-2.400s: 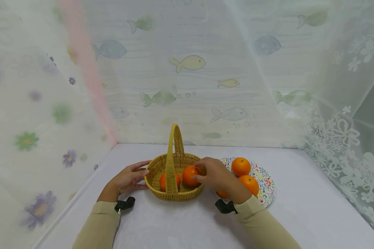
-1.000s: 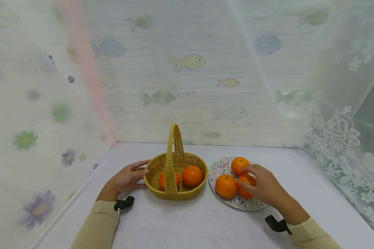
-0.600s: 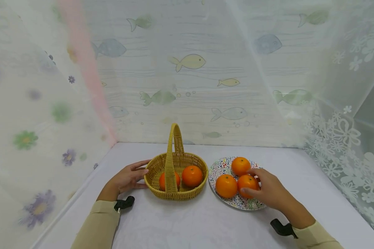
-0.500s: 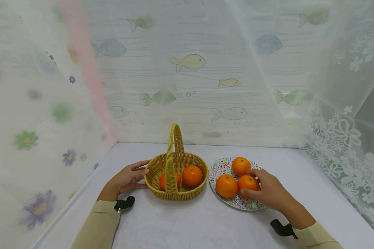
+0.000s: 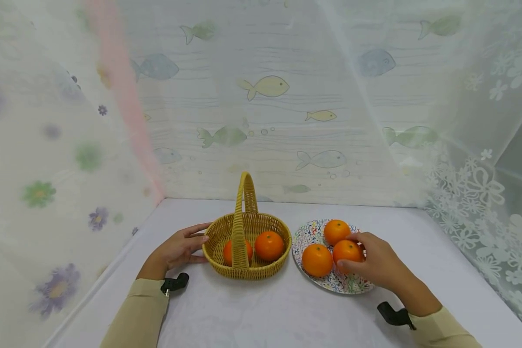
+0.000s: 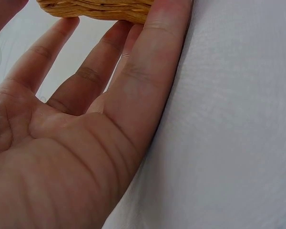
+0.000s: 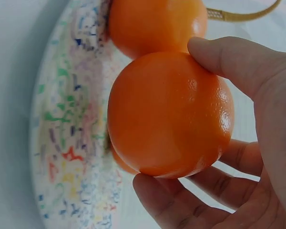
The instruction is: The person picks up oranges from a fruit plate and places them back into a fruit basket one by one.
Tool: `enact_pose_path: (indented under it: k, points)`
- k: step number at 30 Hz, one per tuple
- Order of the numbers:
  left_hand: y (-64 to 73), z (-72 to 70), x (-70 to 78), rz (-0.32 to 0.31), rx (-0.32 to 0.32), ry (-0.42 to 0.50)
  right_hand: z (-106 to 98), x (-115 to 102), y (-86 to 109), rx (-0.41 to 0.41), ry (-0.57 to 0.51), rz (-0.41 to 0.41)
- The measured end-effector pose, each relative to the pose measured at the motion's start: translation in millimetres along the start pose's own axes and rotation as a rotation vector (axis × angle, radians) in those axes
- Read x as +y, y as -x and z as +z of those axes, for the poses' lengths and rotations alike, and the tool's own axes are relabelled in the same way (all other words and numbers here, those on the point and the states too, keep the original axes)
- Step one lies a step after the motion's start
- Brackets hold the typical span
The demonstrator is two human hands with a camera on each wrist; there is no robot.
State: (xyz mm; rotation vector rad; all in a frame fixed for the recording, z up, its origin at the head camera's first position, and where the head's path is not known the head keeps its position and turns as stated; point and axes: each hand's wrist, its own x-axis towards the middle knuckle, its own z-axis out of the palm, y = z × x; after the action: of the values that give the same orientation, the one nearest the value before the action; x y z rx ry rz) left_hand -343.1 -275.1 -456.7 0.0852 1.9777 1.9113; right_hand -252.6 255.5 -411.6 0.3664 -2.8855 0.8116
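Observation:
On the right, my right hand [image 5: 380, 261] grips an orange [image 5: 347, 255] between thumb and fingertips, over the colourful patterned plate [image 5: 302, 239]. The right wrist view shows this orange [image 7: 169, 114] pinched from both sides, the thumb on one side and several fingers on the other. Two more oranges lie on the plate, a front one [image 5: 317, 260] and a back one [image 5: 336, 232]. My left hand [image 5: 180, 251] touches the left end of the yellow wicker basket [image 5: 247, 275] with extended fingers. Inside the basket sit an orange [image 5: 269, 246] and another orange [image 5: 228, 252] partly behind the handle.
The basket's tall arched handle [image 5: 238, 212] rises over its middle. Everything stands on a white-covered table [image 5: 261, 314]. A curtain with printed fish [image 5: 269, 87] hangs behind, and flowered and lace curtains hang at the sides.
My right hand has left the orange in the basket, moved right to the plate and taken hold of an orange there, now slightly raised. The left hand stays at the basket.

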Motion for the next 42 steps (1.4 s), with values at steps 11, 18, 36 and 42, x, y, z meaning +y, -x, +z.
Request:
enact_pose_path:
  k: [11,18,36,42]
  points:
    - [1.4,1.1,1.0,0.004,0.012,0.006,-10.3,-12.9,-10.1,0.062,-0.044,-0.063]
    - [0.7,-0.8,1.5,0.008,0.009,0.001,-10.4,-21.4,-20.3,0.083,-0.049,-0.090]
    - [1.7,2.4,3.5,0.002,0.009,0.004,-5.0,-48.9,-37.1,0.088,-0.088,-0.160]
    - [1.7,2.8,2.5,-0.002,0.009,0.007,-0.6,-59.6,-40.6,0.079,-0.102,-0.195]
